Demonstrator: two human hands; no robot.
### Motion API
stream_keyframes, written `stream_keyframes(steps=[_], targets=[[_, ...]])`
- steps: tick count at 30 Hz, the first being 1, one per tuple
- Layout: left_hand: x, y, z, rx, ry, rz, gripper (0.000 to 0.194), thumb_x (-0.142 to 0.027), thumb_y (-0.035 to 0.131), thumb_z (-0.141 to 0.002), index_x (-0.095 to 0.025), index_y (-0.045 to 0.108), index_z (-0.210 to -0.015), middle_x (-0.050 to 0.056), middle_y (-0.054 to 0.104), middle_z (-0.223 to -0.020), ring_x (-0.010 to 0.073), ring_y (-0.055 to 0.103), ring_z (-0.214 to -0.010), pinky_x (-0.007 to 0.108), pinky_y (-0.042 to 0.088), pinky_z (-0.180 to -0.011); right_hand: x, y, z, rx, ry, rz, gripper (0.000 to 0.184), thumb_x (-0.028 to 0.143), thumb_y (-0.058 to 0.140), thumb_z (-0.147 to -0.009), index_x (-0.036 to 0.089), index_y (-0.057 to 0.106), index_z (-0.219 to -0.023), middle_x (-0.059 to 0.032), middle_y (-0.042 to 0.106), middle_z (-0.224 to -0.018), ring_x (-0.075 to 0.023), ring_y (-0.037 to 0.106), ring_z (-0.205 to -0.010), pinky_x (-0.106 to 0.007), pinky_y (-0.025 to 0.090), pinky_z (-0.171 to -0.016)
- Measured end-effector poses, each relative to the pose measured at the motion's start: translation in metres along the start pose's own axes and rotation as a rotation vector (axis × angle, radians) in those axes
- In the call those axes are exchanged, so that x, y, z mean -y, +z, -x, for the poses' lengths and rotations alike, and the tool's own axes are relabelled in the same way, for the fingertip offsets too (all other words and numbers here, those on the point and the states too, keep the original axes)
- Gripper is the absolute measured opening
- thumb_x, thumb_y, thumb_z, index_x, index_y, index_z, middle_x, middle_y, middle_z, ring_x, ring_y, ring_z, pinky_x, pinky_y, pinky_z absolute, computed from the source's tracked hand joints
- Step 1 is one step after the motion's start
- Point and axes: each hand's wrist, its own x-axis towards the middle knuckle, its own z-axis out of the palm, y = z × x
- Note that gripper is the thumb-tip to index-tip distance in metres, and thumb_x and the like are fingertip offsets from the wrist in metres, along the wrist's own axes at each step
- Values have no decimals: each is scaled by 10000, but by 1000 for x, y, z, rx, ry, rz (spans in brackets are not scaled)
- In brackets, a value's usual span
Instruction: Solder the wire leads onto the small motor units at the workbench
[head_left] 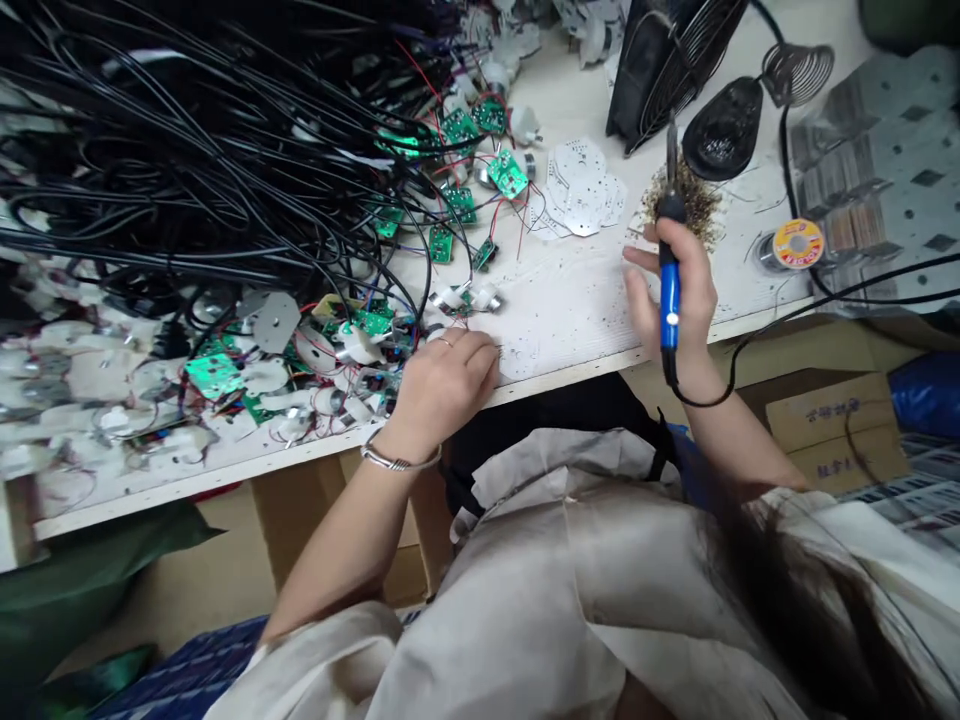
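My right hand [696,285] is closed around the blue handle of a soldering iron [669,310], whose tip points away from me over a brownish heap of solder debris [701,205]. My left hand [452,375] rests at the table's front edge with its fingers curled together. Whatever lies under those fingertips is hidden. Just beyond them is a small assembly with white plastic parts [486,298] and thin wires. Several green circuit boards [459,205] with red wires lie farther back.
A tangle of black cables [225,150] covers the left side, above piled motors and white parts [142,390]. White perforated plates [581,185] lie mid-table. At right are a black fan [667,65], an iron stand [721,130], a solder spool [797,245] and stacked metallic plates [862,190].
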Motion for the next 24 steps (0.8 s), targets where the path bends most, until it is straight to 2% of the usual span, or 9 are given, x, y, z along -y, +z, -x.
stream_keyframes(steps=[3,5,8,11,15,18,20,22,24], targets=[[1,-13,12,23,44,-102,185,-159,572,-987,-193,708,-866,94,759,-907,256,649,-829,398,521,-697,-19,3,-27,105,-108,175,475,486,509,-1060,328,440,-1502,-123,545,-1512,-267,597,-1359,-508,609,-1093],[1,-20,21,72,36,-131,190,-150,582,-981,-199,705,-845,87,750,-863,260,646,-832,405,491,-677,-27,11,-42,212,-136,285,505,410,560,-1050,292,440,-1526,-141,530,-1561,-276,549,-1428,-522,539,-1166],[2,-27,36,144,-40,-108,196,-160,587,-988,-216,715,-850,79,755,-857,257,645,-842,406,456,-678,-37,26,-63,382,-106,401,541,303,691,-982,261,535,-1499,-150,522,-1616,-324,540,-1456,-579,409,-1250],[2,-29,46,118,-89,-86,167,-205,590,-1014,-222,734,-931,70,794,-979,252,658,-879,404,462,-706,-52,38,-81,467,-64,450,568,270,794,-902,272,618,-1442,-124,541,-1618,-374,512,-1485,-642,304,-1284],[1,-32,47,-28,-164,6,149,-274,590,-1041,-224,730,-1051,66,790,-1115,226,693,-933,378,511,-786,-65,39,-93,468,-133,389,603,281,827,-872,283,616,-1437,-107,592,-1568,-299,606,-1370,-522,403,-1240],[6,-37,35,-77,-290,4,210,-264,550,-1051,-251,745,-1127,90,769,-1074,249,692,-961,404,512,-818,-59,29,-87,475,-165,372,619,342,815,-879,258,597,-1453,-135,587,-1560,-318,634,-1341,-539,453,-1193],[15,-40,22,32,-283,-70,284,-245,489,-1063,-272,758,-1152,102,749,-993,275,670,-913,421,491,-747,-45,21,-70,440,-216,338,673,373,806,-879,246,554,-1491,-175,579,-1554,-351,621,-1366,-568,482,-1167],[26,-43,9,197,-171,-132,324,-222,452,-1059,-264,771,-1095,110,719,-916,289,648,-870,412,453,-666,-27,15,-45,374,-298,282,709,399,777,-897,245,495,-1529,-210,585,-1526,-354,613,-1378,-547,544,-1119],[37,-44,-3,331,-40,-146,315,-181,460,-1029,-243,766,-980,111,691,-878,288,645,-875,395,428,-637,-10,13,-16,376,-358,220,669,419,708,-947,282,454,-1550,-185,597,-1509,-332,613,-1389,-522,588,-1090]])
